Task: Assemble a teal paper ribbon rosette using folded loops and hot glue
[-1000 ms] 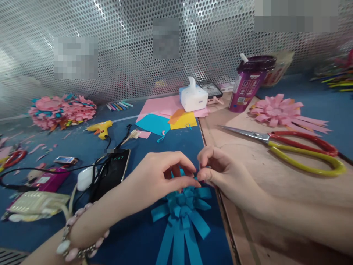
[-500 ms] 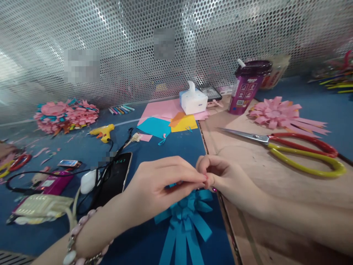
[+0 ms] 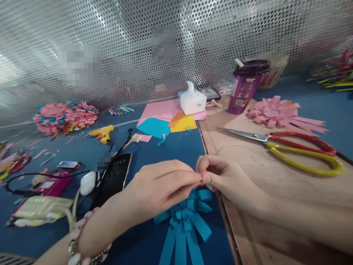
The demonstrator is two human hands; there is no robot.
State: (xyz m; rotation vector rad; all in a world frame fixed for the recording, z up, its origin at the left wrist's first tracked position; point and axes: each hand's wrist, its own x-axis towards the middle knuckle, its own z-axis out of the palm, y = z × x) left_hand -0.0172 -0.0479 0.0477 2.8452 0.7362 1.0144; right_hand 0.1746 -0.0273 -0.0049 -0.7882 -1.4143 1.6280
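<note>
Fingertips of my left hand and my right hand meet in a pinch above a blue paper flower. Both hands are closed, and whatever sits between the fingertips is too small or hidden to name. The flower lies on the blue tabletop, its long strips trailing toward me; my left hand covers part of its upper side. Right of my right hand, large scissors with one red and one yellow handle rest on the wooden board, blades partly pointing left.
Behind stand a tissue pack and a purple cup. Coloured paper lies before the tissues. A pink paper flower is at right. Leftward are a yellow glue gun, a phone, cables and pink flowers.
My left hand has shifted slightly left and its fingers have drawn closer together. My right hand stays almost in place. The blue paper flower has not moved.
</note>
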